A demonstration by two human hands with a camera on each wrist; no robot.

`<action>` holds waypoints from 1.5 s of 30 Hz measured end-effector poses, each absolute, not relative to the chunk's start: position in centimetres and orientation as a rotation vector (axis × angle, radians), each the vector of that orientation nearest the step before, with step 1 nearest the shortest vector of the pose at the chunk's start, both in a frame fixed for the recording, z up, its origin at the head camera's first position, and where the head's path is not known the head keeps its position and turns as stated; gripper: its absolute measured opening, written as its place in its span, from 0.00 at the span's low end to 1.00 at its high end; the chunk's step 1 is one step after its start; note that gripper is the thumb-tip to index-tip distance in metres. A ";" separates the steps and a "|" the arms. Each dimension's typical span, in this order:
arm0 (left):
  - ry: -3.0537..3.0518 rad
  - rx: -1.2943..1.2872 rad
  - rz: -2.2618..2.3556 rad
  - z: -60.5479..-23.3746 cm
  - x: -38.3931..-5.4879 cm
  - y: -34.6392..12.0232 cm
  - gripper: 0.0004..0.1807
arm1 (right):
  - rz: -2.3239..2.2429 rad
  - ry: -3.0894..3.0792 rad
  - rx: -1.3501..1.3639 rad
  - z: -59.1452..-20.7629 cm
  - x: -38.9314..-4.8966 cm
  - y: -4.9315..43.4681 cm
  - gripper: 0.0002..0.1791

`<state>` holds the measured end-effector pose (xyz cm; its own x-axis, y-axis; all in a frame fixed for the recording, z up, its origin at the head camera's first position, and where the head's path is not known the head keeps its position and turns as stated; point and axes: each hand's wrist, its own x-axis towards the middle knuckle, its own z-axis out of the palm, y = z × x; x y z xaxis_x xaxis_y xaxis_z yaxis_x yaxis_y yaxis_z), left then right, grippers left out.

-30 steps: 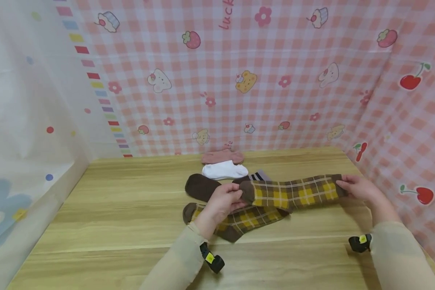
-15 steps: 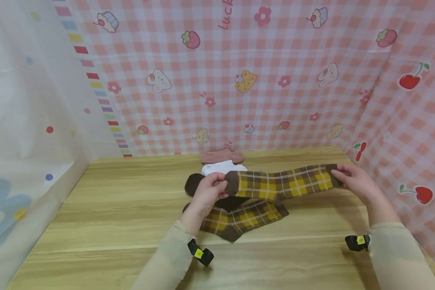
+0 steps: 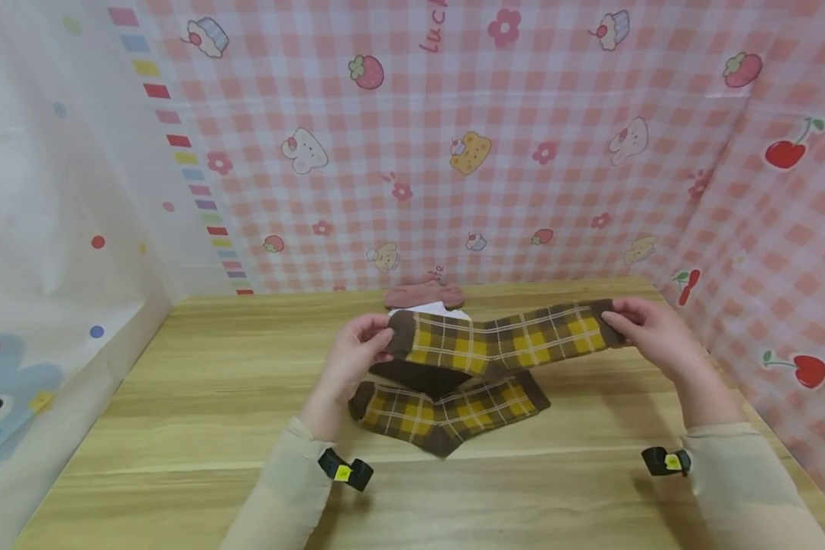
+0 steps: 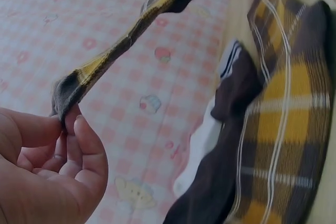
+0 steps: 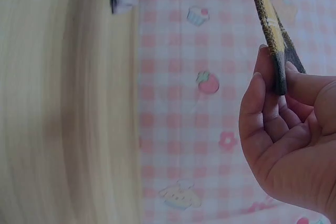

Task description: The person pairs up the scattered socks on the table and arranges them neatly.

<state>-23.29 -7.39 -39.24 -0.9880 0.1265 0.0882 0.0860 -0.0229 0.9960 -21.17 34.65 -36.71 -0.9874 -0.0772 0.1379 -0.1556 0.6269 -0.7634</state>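
Note:
A brown and yellow plaid sock is stretched in the air between both hands. My left hand pinches its dark toe end between thumb and fingers; in the left wrist view that hand shows the toe gripped at the fingertips. At the other end, my right hand pinches the dark cuff, and the right wrist view shows the hand with the cuff edge between thumb and fingers. Below lies a matching plaid sock, flat on the table with its heel toward me.
Behind the held sock lie a dark brown sock, a white sock, mostly covered from view, and a pink sock by the back edge. A striped cuff shows in the left wrist view. Checked cloth hangs behind the wooden table.
Both hands have carried the plaid sock leftward and up, the left hand farther than the right. The sock is now stretched out longer. The other socks stay in place.

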 end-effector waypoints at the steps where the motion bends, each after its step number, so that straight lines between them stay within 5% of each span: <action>1: 2.197 0.245 2.200 -39.2 -23.3 -7.7 0.09 | 1.295 -2.741 0.224 -36.7 -21.1 34.4 0.16; 45: 2.250 0.300 1.755 -41.8 -21.3 -14.8 0.08 | 1.136 -2.864 0.563 -38.8 -18.7 27.7 0.02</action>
